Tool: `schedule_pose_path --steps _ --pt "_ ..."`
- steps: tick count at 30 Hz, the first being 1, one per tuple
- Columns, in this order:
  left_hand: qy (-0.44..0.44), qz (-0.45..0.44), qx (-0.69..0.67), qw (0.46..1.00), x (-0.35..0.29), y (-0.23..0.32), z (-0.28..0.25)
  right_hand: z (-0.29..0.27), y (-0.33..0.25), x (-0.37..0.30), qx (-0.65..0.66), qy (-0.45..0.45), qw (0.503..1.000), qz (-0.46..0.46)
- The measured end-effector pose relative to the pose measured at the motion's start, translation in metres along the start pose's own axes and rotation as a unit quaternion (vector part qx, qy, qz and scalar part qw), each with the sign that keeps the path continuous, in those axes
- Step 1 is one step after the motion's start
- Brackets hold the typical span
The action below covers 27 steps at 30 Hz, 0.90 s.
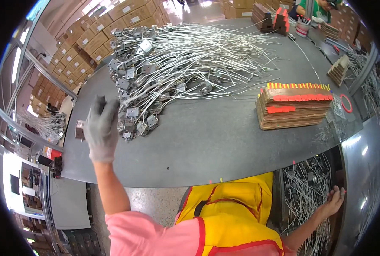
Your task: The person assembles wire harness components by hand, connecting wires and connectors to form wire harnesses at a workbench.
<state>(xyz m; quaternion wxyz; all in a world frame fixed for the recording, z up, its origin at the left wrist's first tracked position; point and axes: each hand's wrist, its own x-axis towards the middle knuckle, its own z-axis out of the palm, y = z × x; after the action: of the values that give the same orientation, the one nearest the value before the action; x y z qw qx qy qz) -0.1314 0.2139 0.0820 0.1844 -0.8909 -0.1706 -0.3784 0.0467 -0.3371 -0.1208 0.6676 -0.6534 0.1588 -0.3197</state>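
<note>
My left hand (103,132), in a grey-white glove, is raised above the table, fingers apart and nothing visible in it. Just right of it spreads a pile of small metal control boxes (132,112) with long thin white wires (207,51) trailing to the right. One loose metal box (80,129) lies on the table left of the glove. My bare right hand (335,201) is low at the right, palm partly up and fingers loosely spread, by the right side of a bin of tangled wired boxes (305,183). Nothing shows in that hand; a tiny red spot sits by its fingertips.
A stack of brown boards (294,109) with red and yellow tape marks stands on the grey table (207,141). A red ring (346,103) lies beyond it. Far right, a person in green (322,13) works near a cup of pens (302,27). Cartons (96,38) are stacked behind.
</note>
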Motion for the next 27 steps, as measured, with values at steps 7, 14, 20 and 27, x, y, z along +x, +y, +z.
schedule_pose_path --steps 7,14,20,27 --pt "0.035 -0.069 0.027 0.997 -0.036 -0.015 -0.007 0.041 -0.017 -0.01 0.03 -0.088 0.993 -0.072" --pt "-0.035 -0.133 -0.016 0.99 -0.094 -0.068 -0.039 0.06 -0.016 -0.019 0.034 -0.13 0.988 -0.077" --pt "-0.02 -0.072 -0.269 0.96 -0.12 -0.018 -0.012 0.114 -0.065 -0.059 -0.037 -0.168 0.963 -0.209" --pt "-0.177 0.006 -0.505 0.845 -0.075 0.117 0.016 0.135 -0.091 -0.071 -0.175 -0.229 0.775 -0.562"
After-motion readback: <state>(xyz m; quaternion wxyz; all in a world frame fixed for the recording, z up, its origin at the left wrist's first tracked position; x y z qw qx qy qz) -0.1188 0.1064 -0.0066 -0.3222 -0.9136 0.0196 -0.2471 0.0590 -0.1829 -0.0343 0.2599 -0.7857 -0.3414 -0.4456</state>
